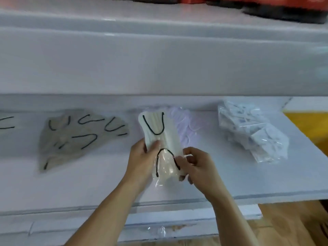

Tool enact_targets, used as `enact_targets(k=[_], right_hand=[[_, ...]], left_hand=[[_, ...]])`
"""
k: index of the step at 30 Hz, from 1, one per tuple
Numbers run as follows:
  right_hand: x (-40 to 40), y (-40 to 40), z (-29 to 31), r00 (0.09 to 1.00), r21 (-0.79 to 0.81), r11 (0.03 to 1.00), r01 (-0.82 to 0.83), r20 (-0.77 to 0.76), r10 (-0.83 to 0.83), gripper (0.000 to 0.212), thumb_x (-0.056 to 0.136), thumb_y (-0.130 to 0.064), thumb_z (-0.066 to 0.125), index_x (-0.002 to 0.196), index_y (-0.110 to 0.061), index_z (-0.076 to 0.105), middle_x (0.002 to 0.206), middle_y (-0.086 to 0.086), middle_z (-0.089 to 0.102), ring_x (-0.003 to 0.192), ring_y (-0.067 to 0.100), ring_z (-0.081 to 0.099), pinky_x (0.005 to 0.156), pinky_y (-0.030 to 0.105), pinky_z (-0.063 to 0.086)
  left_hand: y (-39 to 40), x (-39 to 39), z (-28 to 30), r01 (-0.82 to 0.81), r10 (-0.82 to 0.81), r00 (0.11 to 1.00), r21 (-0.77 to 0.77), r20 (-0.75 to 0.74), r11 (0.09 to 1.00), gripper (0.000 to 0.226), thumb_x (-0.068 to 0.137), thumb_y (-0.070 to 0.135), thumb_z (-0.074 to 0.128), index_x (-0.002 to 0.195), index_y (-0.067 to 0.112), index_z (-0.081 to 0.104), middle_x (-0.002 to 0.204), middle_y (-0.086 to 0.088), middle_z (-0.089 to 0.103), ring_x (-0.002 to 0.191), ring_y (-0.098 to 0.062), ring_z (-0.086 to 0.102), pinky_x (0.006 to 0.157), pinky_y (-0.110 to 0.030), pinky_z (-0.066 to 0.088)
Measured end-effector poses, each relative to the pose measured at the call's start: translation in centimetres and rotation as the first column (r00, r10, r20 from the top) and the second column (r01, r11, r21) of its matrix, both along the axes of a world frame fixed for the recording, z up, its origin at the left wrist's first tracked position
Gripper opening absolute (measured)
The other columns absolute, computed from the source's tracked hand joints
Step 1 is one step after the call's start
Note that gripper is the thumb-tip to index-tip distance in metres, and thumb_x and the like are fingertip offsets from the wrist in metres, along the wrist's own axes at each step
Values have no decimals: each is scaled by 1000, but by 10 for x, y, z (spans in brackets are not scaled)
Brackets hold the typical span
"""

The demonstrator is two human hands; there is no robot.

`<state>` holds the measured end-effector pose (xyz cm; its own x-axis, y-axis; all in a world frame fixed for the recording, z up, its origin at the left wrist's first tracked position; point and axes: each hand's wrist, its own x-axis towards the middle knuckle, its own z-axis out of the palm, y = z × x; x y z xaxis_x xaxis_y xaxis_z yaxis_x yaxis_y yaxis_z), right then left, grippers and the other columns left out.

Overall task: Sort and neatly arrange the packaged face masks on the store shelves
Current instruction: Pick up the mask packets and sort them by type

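Both hands are holding one cream mask pack (159,139) with black ear loops over the middle of the white shelf (221,178); left hand (142,158) is gripping its left edge, thumb on top, right hand (197,164) is pinching the lower right edge. Grey mask packs (71,139) are lying fanned out to the left, a pale lilac pack (184,128) is sitting just behind the held one, clear-wrapped white packs (248,134) are piled on the right
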<state>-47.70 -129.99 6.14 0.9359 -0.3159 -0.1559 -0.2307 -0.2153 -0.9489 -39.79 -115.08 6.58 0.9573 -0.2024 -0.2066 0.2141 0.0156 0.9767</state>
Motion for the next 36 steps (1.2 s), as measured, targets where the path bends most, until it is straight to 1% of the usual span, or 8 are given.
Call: enact_targets(k=[3,6,10,18,22,26,31,36], right_hand=[[33,42,0,999,1,999,-37,-8,37,11,98,-14,66,91,-6,65,60,5,65,44,17,54,46,25,39],[69,102,4,995,27,994,-101,-11,102,10,98,-16,67,94,-8,64,55,-1,62,43,13,51,43,23,38],[104,201,6,972,102,967,-232,-24,235,11,101,-20,64,95,-10,66,52,0,55,44,13,45,43,21,37],[183,436,-18,967,311,921,-233,-24,253,8,104,-16,58,98,-11,60,52,1,51,42,13,38,41,23,29],[241,517,-17,991,320,941,-110,-39,129,24,104,-22,57,119,-4,61,59,3,64,45,16,43,40,23,32],[259,563,-9,996,207,977,-54,-62,68,52,104,-40,52,151,-22,35,73,12,76,41,17,45,42,26,35],[249,627,-11,978,-144,971,-192,53,201,40,100,-31,54,138,-32,44,61,2,72,39,10,51,53,28,44],[279,735,-24,898,-290,869,-402,58,435,40,98,-24,57,135,-33,45,64,-1,73,50,6,62,62,30,55]], left_hand=[[60,18,-3,-142,142,989,2,50,990,9,95,8,69,87,7,72,73,-7,70,69,-17,65,59,-28,52],[137,32,-9,-286,284,957,25,55,958,36,94,11,72,62,22,63,56,9,54,54,-7,52,53,-28,44],[255,42,-12,-473,472,880,3,51,881,17,97,9,68,79,9,69,58,-1,58,52,-12,51,51,-29,39],[514,45,-17,-597,583,801,93,137,797,25,104,6,52,98,14,74,77,-2,71,61,-13,58,51,-19,44],[623,44,-23,-589,519,806,299,284,751,24,102,2,52,102,15,72,88,-5,75,62,-3,63,56,-10,45],[701,61,-25,-574,467,817,413,337,707,27,101,10,54,99,32,71,81,10,74,70,-4,67,71,-26,51],[748,120,-27,-490,296,864,547,407,678,21,99,15,56,102,32,69,89,9,71,76,-8,64,62,-22,46],[798,179,-25,-447,109,857,624,503,641,16,98,15,57,104,23,70,87,8,69,79,-9,65,74,-28,52]])
